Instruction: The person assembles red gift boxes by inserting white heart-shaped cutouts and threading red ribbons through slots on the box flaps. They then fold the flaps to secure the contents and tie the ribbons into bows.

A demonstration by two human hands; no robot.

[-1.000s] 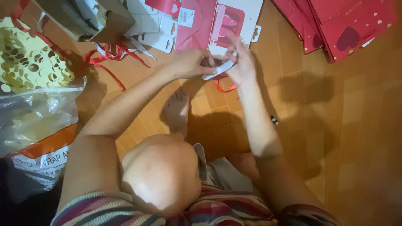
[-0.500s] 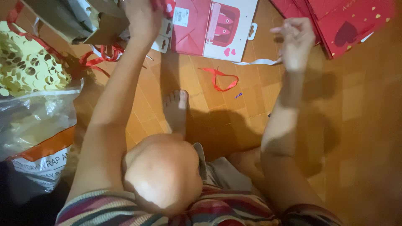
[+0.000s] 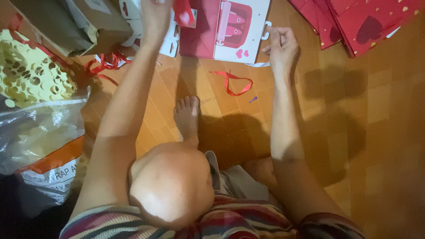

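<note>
Striped short-sleeved shirt (image 3: pixel 230 221) in red, green and cream; grey shorts (image 3: pixel 234 181); bare arms and foot (image 3: pixel 187 116).

Single head-worn camera looking steeply down, close over the knee (image 3: pixel 170 186) and both outstretched arms, toward the floor (image 3: pixel 354 132); edges perhaps slightly blurred.

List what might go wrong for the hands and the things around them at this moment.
The left hand reaches up among the flat white and red card pieces and could crease one. The loose red ribbon on the wooden floor lies close to the bare foot and might snag. The right hand pinches something too small to identify, easily dropped.
</note>
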